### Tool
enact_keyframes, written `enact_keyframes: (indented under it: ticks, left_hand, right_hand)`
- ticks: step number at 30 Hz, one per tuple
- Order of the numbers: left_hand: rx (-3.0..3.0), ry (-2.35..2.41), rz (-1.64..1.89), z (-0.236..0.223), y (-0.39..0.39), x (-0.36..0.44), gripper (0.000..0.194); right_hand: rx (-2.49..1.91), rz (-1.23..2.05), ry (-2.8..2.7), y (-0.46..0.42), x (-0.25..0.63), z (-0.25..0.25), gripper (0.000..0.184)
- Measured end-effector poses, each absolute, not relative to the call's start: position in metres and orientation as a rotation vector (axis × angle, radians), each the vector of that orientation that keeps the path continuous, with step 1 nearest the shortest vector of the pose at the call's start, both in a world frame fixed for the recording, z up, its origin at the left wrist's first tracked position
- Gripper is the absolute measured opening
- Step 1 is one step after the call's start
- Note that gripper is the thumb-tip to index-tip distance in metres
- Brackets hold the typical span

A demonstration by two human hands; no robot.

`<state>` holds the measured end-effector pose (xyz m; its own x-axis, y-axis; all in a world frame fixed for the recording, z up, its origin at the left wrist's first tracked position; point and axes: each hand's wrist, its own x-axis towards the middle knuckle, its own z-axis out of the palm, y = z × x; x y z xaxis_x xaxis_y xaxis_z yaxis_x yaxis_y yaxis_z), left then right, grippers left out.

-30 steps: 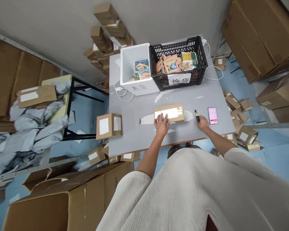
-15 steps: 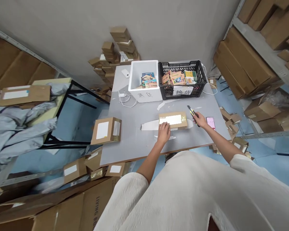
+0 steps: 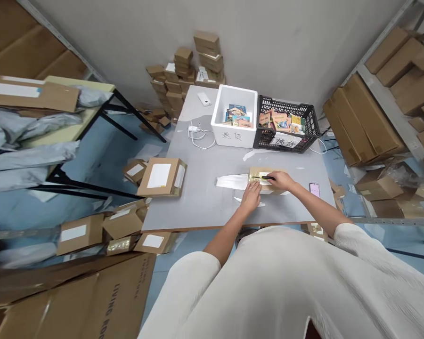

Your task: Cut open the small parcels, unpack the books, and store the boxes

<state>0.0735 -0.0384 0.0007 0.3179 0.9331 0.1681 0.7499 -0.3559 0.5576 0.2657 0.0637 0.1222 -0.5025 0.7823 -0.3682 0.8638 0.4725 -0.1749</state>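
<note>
Small cardboard box [image 3: 270, 170] is on the bench [image 3: 201, 207], right of the middle, closer to the near edge than the far edge. My left hand [image 3: 251, 195] has its fingers out, close together, resting at the box's near left corner, not wrapped round it. My right hand [image 3: 281, 181] is closed round a black cutter [image 3: 268, 177], front end over the box's taped left part; can't tell if it's cutting. Handling, my guess: light, stiff walls, slick where taped; contents unseen. Best hold: the left end or the 2 long sides, fingers off the blade line. Writing: box's white label [image 3: 265, 174] too small to read. Black crate [image 3: 306, 141] toward the bench's far right corner, sign [image 3: 285, 140] reads 换货. White bin [image 3: 236, 136] beside it ends in 货, 1st character unclear. Big carton [image 3: 74, 301] beyond the near left corner: "LIVING ROO", then out of view.
</note>
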Motion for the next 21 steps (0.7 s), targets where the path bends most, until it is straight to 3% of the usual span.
enact_keyframes:
  ticks: [21]
  left_hand:
    - [2.225, 1.484, 0.662, -0.005, -0.039, 0.074, 0.069]
  right_hand:
    - [1.318, -0.400, 2.439, 0.080, 0.247, 0.137, 0.036]
